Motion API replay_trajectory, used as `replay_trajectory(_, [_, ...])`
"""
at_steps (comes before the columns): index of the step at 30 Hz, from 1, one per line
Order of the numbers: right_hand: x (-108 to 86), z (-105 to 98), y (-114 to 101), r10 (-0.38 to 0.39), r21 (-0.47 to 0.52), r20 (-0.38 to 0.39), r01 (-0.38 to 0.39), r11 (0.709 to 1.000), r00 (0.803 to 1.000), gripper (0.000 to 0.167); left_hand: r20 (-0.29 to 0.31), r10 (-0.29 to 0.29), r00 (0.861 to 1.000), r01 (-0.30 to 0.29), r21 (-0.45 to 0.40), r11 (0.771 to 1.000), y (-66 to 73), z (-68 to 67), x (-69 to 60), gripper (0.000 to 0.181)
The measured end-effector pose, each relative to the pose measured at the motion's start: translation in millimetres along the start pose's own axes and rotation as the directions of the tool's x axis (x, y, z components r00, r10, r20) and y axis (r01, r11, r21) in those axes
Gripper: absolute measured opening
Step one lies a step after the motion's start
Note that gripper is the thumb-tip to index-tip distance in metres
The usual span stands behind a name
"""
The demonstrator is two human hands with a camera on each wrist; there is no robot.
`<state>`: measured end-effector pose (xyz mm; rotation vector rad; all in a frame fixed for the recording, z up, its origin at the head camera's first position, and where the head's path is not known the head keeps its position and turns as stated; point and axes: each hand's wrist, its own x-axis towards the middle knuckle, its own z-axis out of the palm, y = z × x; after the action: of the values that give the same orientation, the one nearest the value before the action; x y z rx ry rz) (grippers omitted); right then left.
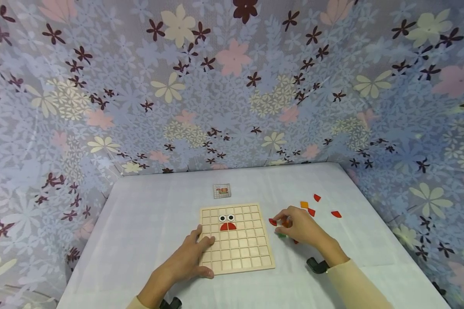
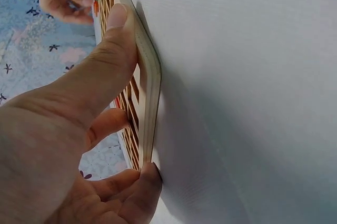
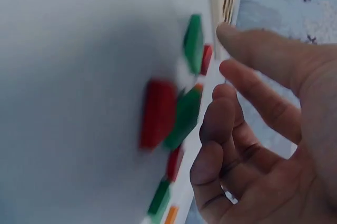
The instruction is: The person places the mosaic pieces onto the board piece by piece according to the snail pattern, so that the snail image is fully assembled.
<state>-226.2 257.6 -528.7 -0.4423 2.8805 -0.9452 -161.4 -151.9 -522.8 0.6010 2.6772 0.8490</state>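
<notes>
A pale wooden grid board [image 1: 247, 245] lies on the table. My left hand [image 1: 187, 256] holds its near left corner, the thumb [image 2: 117, 40] along the near edge and other fingers at the left side. Two round eye pieces [image 1: 226, 218] sit in its cells above two red quarter-round pieces [image 1: 228, 226]. Right of the board, my right hand [image 1: 303, 227] hovers over loose pieces, thumb and forefinger apart with nothing seen between them. A red piece [image 1: 272, 222] and a green piece [image 1: 281, 235] lie by its fingertips. The right wrist view shows several green and red pieces, blurred.
Farther right lie an orange square [image 1: 304, 204] and several red pieces [image 1: 336, 214]. A small picture card [image 1: 222, 191] rests beyond the board. The white-covered table [image 1: 154, 201] meets a flowered cloth [image 1: 232, 107] at the back and sides.
</notes>
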Motion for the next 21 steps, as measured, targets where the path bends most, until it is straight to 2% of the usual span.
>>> replay_trajectory(10, [-17.3,-1,13,-0.034,-0.034,0.017,0.034,0.999,0.999,0.032,-0.001,-0.05,0.999,0.05,-0.022,0.999,2.3,0.0,0.6,0.099])
replay_trajectory(21, [-17.0,-1,17,-0.032,-0.019,0.025,0.032,0.999,0.999,0.024,-0.003,-0.042,0.999,0.042,-0.028,0.999,1.0,2.2,0.8,0.098])
